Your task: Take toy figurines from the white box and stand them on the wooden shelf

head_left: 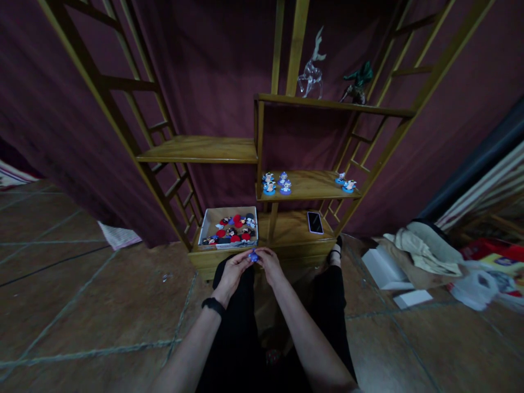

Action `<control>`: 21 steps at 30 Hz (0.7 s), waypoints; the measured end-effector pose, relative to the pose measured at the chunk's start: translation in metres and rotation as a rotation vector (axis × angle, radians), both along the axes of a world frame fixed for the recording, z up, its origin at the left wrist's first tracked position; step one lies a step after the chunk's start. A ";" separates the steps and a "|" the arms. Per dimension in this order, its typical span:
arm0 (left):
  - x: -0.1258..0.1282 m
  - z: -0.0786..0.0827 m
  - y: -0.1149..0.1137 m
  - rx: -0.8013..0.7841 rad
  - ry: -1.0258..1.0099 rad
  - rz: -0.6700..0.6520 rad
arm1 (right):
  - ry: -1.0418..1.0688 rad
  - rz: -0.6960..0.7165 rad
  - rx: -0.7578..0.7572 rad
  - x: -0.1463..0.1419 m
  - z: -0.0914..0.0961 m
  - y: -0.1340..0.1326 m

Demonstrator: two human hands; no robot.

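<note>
Between my fingertips is a small purple-blue figurine (254, 255), held in front of the lowest shelf. My left hand (236, 268) pinches it from the left, and my right hand (268, 261) grips its right side. The fingers hide part of it. Just beyond my left hand stands an open cardboard box (200, 238) with several red, black and white figurines inside. On the middle shelf (313, 183), several small figurines on blue or purple bases (285, 187) stand grouped at the left end, and two more figurines (348, 186) stand at the right end.
A phone (315, 222) lies on the lowest shelf, right of a wooden divider (273, 221). Higher up stand a clear deer ornament (313, 73) and a dark green ornament (359, 83). White boxes (387, 270) and a plastic bag (475, 286) lie on the tiled floor at right.
</note>
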State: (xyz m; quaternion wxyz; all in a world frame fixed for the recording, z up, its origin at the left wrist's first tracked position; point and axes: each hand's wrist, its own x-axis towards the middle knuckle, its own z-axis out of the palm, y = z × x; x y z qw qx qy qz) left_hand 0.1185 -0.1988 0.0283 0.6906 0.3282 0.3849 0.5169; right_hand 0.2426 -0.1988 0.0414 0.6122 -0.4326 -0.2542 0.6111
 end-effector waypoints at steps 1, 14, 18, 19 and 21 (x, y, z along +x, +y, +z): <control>0.000 0.000 0.000 -0.004 -0.004 0.003 | -0.001 -0.006 -0.010 -0.001 0.000 0.000; -0.005 -0.005 0.007 -0.047 0.018 -0.035 | -0.038 -0.011 -0.090 0.001 -0.015 0.000; -0.006 -0.005 0.009 -0.067 0.030 -0.049 | -0.099 0.055 -0.006 0.001 -0.020 0.002; -0.007 -0.004 0.009 -0.074 0.033 -0.058 | -0.116 0.071 0.012 0.001 -0.020 0.002; -0.008 -0.003 0.010 -0.090 0.035 -0.076 | -0.141 0.082 0.043 0.002 -0.021 0.002</control>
